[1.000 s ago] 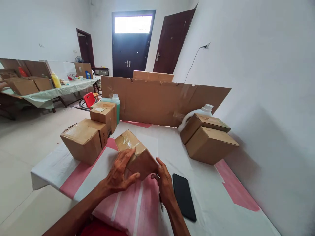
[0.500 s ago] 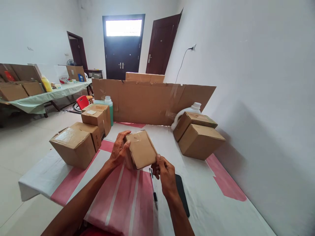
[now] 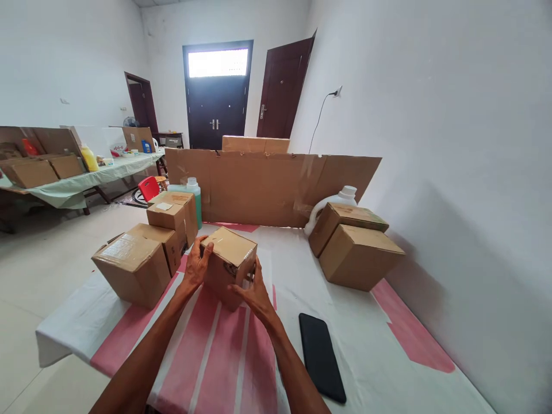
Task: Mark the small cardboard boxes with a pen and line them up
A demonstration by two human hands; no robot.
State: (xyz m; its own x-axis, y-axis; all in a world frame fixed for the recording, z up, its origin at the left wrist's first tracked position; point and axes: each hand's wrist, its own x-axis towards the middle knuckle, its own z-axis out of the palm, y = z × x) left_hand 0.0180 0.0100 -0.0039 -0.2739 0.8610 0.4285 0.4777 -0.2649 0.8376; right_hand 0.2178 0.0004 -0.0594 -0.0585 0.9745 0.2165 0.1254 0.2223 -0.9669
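A small taped cardboard box (image 3: 228, 261) stands upright on the pink-and-white table cover (image 3: 371, 345) in front of me. My left hand (image 3: 196, 265) grips its left side, fingers curled over the top edge. My right hand (image 3: 254, 290) presses against its right front face, fingers spread along the cardboard. Both hands hold the box between them.
A black phone (image 3: 321, 356) lies flat to the right of my forearm. Stacked boxes (image 3: 144, 253) stand at the left, two more boxes (image 3: 356, 247) at the right. A cardboard sheet (image 3: 267, 187) stands upright behind, with a green bottle (image 3: 194, 192) and white jug (image 3: 334, 201).
The box was tilted up on its edge between my hands; now it stands upright and a little farther from me. The pen seen beside the phone is out of sight.
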